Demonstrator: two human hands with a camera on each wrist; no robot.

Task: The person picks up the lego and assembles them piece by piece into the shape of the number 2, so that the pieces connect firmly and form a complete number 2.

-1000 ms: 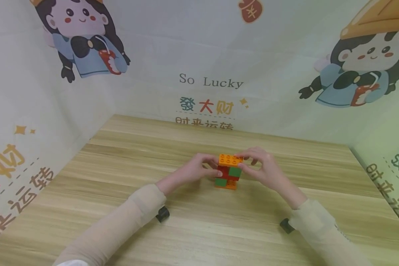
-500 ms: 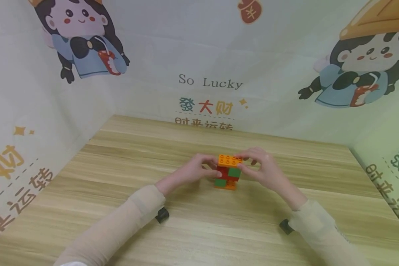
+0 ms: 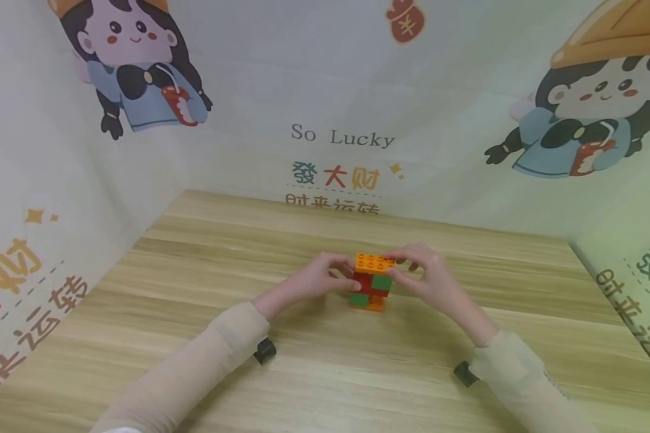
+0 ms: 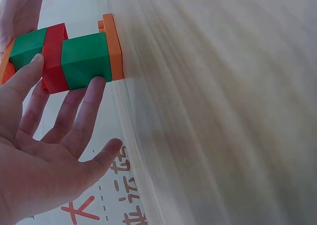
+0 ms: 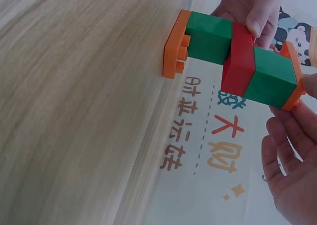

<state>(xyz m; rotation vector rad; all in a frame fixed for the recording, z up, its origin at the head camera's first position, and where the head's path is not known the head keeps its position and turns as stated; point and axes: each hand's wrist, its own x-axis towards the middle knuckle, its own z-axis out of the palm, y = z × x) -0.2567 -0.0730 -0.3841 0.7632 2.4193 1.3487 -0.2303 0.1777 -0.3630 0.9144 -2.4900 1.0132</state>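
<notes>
A stack of toy building bricks stands on the wooden table. From the bottom up it has a flat orange brick [image 3: 377, 305], a green brick [image 3: 359, 299], a red brick [image 5: 239, 61], another green brick [image 3: 381, 281] and a flat orange brick [image 3: 369, 263] on top. The two green bricks sit toward opposite ends. My left hand [image 3: 315, 279] grips the stack's left side, its thumb on the red brick and its fingers behind. My right hand [image 3: 432, 276] pinches the right end of the top orange brick between thumb and fingers.
Wood-grain tabletop [image 3: 325, 385] surrounds the stack. A printed white cloth [image 3: 238, 132] stands behind the table and along its sides. A black device [image 3: 265, 350] sits below the left sleeve's cuff, and a similar black device [image 3: 466, 373] below the right.
Both hands keep their holds and the bricks stay in place. Only the head view has shifted a little, so the scene sits slightly lower.
</notes>
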